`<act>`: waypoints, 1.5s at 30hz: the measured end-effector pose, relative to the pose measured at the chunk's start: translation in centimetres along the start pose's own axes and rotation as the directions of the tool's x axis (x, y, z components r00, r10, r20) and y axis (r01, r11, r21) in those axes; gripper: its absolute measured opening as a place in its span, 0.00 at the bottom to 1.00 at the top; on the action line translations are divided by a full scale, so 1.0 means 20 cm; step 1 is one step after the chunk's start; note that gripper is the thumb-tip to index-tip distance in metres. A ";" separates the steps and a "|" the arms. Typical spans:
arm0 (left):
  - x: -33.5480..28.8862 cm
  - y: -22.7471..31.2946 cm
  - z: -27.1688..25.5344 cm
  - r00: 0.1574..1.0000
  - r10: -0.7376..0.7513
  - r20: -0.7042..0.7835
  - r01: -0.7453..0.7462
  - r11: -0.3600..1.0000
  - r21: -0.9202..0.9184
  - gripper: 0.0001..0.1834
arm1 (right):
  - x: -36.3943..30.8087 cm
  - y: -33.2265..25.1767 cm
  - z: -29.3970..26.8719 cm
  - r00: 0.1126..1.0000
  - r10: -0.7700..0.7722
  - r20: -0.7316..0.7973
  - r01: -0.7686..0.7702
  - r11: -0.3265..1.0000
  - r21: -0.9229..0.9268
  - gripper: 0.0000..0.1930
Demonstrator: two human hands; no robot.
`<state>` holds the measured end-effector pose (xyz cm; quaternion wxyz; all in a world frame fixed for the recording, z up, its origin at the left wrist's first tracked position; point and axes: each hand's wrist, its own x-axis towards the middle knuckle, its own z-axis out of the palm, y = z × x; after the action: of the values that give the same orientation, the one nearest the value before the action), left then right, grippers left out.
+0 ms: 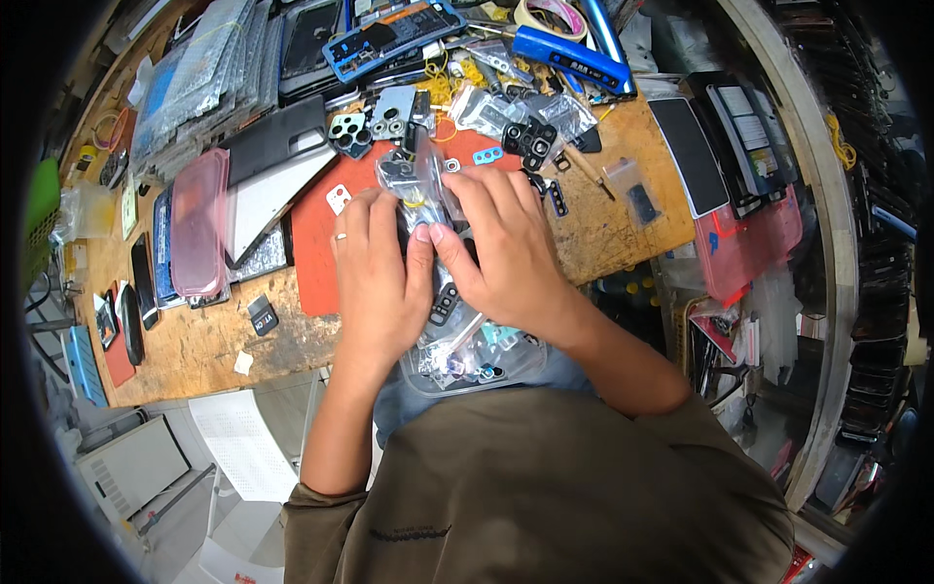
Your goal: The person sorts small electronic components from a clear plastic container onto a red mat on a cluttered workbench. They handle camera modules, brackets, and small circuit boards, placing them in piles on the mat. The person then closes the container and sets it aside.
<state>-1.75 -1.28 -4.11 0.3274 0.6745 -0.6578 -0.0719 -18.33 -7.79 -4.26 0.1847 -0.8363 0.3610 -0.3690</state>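
Observation:
A small clear plastic bag point(416, 178) with dark pieces in it is pinched between my two hands over the orange-red mat. My left hand point(375, 268) grips its left side, thumb pressed against the plastic. From the right, my right hand point(506, 248) holds the bag's other edge, and the two thumbs nearly meet. Below them, at my lap, a clear plastic box point(530, 368) contains bagged parts. A black phone camera lens cover point(445, 304) shows just under my hands. The fingertips partly hide the bag's contents.
Camera lens covers point(530, 143) and small bags lie beyond my hands on the wooden table point(637, 136). Phone panels and a pink case point(199, 224) are stacked left. A blue cylindrical tool point(569, 58) lies at the back. A screwdriver point(587, 167) rests right.

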 end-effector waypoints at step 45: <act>-0.60 0.09 0.05 0.977 0.208 -0.052 -0.212 0.974 -0.079 0.23 | -0.57 -0.20 -0.09 0.994 -0.094 0.057 0.094 0.996 0.001 0.20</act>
<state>-5.28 9.66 -8.02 0.3754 0.5883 -0.7145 -0.0497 -23.16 3.26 -6.30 0.1766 -0.8626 0.3163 -0.3531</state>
